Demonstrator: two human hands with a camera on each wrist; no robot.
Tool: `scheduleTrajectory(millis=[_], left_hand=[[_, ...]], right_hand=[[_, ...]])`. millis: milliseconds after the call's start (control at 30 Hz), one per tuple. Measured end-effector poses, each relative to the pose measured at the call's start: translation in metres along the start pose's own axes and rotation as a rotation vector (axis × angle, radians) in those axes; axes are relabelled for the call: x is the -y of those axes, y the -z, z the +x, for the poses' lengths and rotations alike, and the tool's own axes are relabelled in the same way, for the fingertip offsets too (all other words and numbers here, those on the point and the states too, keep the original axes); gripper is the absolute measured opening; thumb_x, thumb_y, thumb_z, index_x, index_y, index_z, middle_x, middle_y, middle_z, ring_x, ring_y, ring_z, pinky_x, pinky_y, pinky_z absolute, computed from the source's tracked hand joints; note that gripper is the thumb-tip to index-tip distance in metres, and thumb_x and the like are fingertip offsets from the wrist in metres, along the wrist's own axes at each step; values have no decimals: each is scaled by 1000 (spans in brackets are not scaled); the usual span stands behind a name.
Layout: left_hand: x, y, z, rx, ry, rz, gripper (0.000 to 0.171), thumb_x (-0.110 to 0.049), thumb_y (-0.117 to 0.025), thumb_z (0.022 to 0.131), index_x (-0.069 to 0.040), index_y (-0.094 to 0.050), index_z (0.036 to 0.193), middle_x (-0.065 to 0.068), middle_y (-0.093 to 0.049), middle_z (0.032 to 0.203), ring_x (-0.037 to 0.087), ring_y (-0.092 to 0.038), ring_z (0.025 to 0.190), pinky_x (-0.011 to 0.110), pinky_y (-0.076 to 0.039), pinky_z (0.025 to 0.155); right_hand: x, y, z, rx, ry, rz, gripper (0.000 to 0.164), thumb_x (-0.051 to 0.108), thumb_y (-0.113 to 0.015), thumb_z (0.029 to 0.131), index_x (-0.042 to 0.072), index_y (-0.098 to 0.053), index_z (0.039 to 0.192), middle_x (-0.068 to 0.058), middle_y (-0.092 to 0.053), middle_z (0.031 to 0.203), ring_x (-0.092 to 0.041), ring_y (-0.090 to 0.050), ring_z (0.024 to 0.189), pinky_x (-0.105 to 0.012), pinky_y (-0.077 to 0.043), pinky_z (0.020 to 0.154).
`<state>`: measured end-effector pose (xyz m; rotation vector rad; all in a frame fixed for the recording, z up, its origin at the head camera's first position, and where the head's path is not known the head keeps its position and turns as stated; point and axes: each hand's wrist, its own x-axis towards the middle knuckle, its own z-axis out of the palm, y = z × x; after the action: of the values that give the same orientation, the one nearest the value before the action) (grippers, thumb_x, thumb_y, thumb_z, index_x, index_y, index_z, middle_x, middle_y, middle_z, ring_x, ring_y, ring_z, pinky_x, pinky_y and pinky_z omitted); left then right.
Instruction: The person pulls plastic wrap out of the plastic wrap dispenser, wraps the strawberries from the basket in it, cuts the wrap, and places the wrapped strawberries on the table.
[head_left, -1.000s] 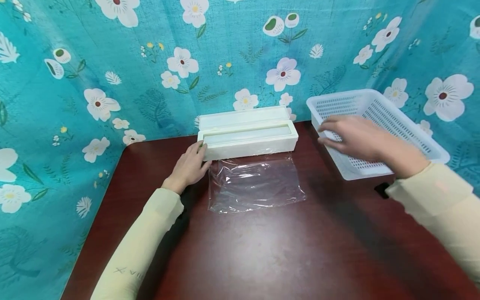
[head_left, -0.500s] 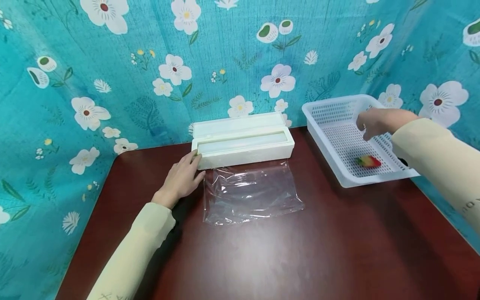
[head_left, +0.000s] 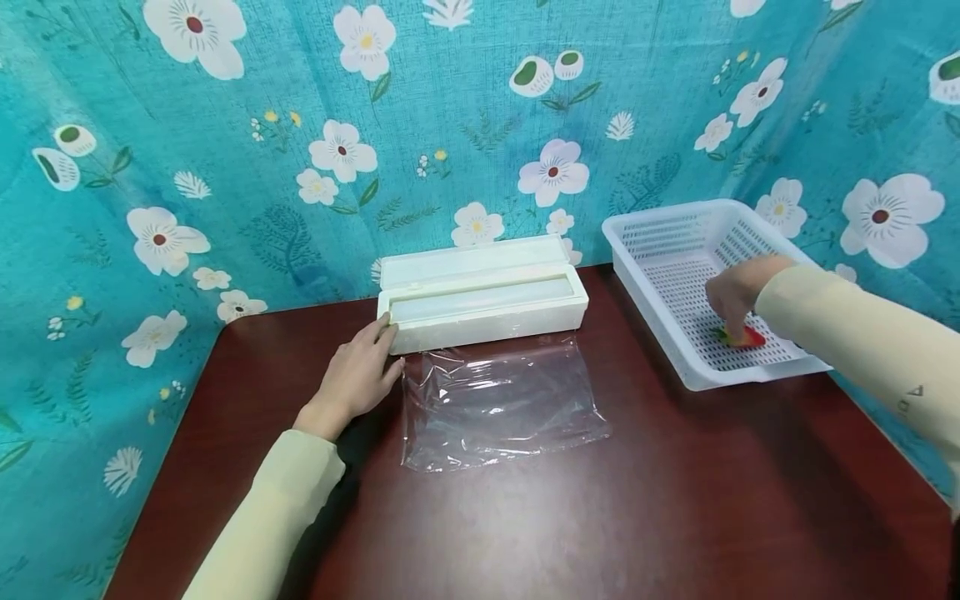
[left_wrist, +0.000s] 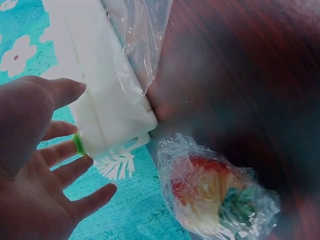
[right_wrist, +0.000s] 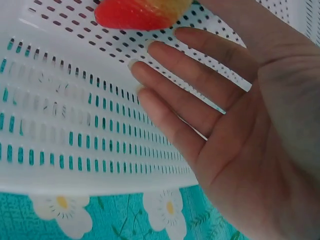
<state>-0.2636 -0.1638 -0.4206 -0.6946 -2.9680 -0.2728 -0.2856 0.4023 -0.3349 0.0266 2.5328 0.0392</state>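
Observation:
My left hand (head_left: 348, 379) rests its fingers on the left end of a white cling film box (head_left: 483, 312), whose lid stands up at the back. A sheet of clear cling film (head_left: 502, 408) spreads from the box's front onto the table. In the left wrist view, a strawberry wrapped in film (left_wrist: 215, 192) lies close to that hand; the head view does not show it. My right hand (head_left: 738, 292) reaches down into a white plastic basket (head_left: 652, 308). Its fingers are at a bare red-and-yellow strawberry (head_left: 750, 337), fairly straight in the right wrist view, with the thumb tip out of frame.
Everything stands on a dark red-brown table (head_left: 510, 533). A teal flowered cloth (head_left: 450, 125) hangs behind it and along the sides. The basket occupies the back right corner, its raised walls around my right hand. A green piece (left_wrist: 78, 144) sits at the box's end.
My right hand has moved right over the basket, then down to the strawberry inside. The left hand has stayed at the box's end. The head view has shifted slightly.

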Motion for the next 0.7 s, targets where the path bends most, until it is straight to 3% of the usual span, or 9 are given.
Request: scheduleTrajectory(millis=[167,333,700], left_hand=[[5,2,-5,1,9,1,62,-26,-67,99,5,-46,149,24,-37,159,41,-44,141,63,-46,101],[7,5,-6,4,8,-13,62,-25,-67,99,4,-46,149,23,-37,159,41,-44,141,62,-45,102],[5,3,4,37,13,-54,62,-27,-65,100,3,-45,151,22,-35,161,39,-42,143,62,-45,104]], right_hand=[[2,-8,20,37,49,-72,59,29,-99,61,13,-65,106,-11,-60,93,-33,-53,88,-40,-53,63],[0,-15,25,3,70,-108,44,21,-96,64,17,-63,94,-9,-57,88,-30,-52,83,-37,-49,62],[-10,-9,32,31,149,-160,32,6,-84,76,13,-62,100,-8,-57,90,-29,-53,83,-38,-48,64]])
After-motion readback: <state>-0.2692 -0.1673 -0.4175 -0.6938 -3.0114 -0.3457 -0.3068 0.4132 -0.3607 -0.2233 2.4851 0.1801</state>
